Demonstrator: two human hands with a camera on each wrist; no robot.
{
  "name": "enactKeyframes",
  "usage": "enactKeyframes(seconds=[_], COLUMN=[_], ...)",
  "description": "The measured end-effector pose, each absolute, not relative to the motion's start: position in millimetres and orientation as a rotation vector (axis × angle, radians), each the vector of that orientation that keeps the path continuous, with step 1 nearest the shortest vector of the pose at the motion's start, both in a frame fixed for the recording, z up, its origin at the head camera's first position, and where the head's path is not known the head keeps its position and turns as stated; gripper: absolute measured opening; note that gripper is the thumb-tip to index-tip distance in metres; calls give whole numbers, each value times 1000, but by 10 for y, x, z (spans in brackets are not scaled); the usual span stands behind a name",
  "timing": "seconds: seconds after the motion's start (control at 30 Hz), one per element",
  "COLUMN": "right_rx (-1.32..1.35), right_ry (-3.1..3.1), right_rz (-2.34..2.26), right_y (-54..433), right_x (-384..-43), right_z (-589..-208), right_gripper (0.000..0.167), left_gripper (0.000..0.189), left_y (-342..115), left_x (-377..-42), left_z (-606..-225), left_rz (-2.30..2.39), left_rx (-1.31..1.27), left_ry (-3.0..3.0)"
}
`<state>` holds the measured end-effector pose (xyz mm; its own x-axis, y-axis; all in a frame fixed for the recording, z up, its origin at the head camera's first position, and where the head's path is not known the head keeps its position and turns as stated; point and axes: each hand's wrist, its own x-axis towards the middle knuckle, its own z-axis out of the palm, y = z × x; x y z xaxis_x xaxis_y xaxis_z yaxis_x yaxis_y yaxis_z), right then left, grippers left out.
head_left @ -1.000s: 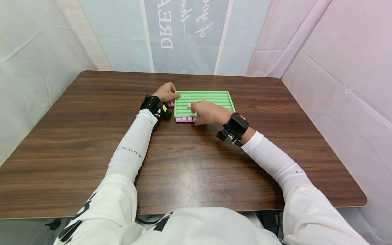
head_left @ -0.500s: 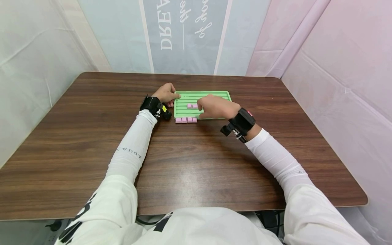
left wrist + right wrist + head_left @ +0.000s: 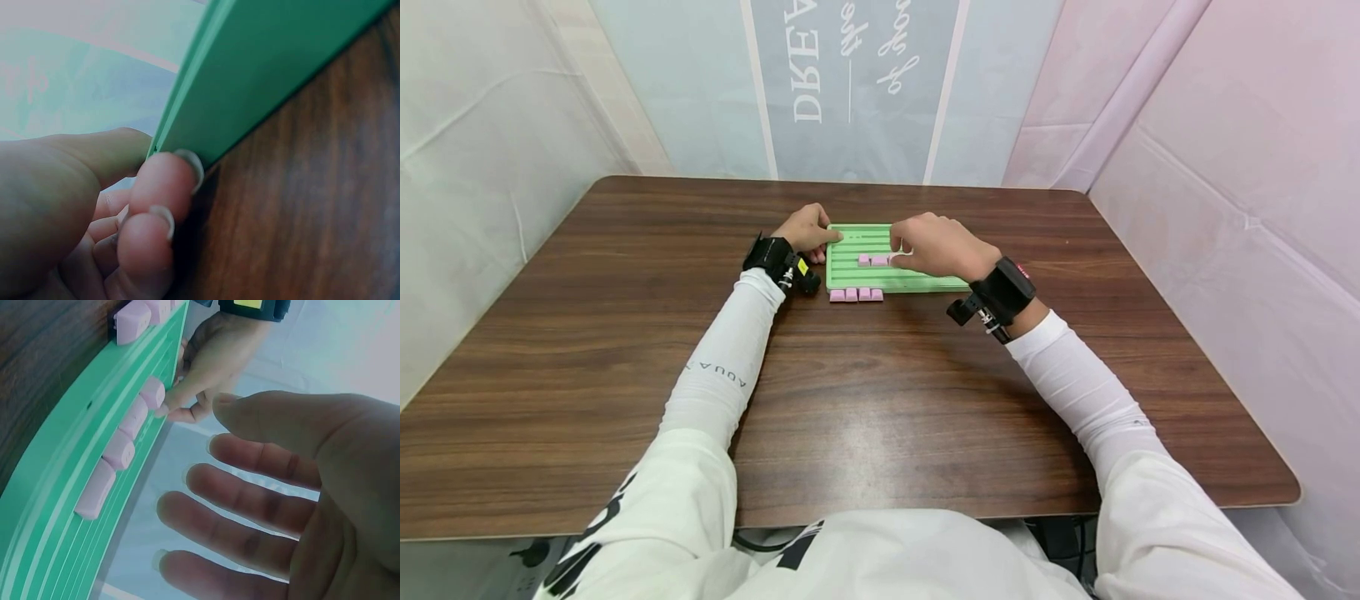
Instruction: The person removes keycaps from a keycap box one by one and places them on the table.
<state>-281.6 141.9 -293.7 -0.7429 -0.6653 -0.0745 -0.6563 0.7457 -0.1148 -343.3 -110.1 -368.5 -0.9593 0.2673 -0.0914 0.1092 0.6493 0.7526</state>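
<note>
A green ridged tray lies toward the back of the table. My left hand holds its left end, thumb over the rim and fingertips against the tray's side wall. Over the tray's right part is my right hand, hiding some of the ridges. In the right wrist view its fingers are apart and relaxed, with nothing between them. Several pink keycaps sit in a line on a ridge at the tray's middle. Another short row of pink keycaps runs along the tray's front edge at the left.
The brown wood-grain table stretches out in front of the tray and to both sides. A pale printed curtain hangs behind the table, and white sheeting covers the sides.
My right hand has moved from the front row to the right and farther back over the tray, uncovering more keycaps on the middle ridge. The left hand has stayed at the tray's left end.
</note>
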Motion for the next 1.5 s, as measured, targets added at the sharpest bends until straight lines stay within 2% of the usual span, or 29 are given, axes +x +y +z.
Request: enactKeyframes(seconds=[0.23, 0.77, 1.5], right_rx=[-1005, -966, -936], right_ry=[2849, 2780, 2776], right_rz=[-132, -246, -307], right_y=[1520, 1663, 1648], right_x=[-2869, -2988, -3184], right_z=[-2907, -2895, -3144], right_gripper=[27, 21, 25], left_gripper=[35, 32, 37], left_y=[-1108, -1112, -1136], left_x=[-3440, -3444, -3543], left_z=[-3686, -3692, -3681], left_rz=[1199, 1198, 1204], left_rx=[309, 303, 290], left_ry=[2668, 2666, 2629])
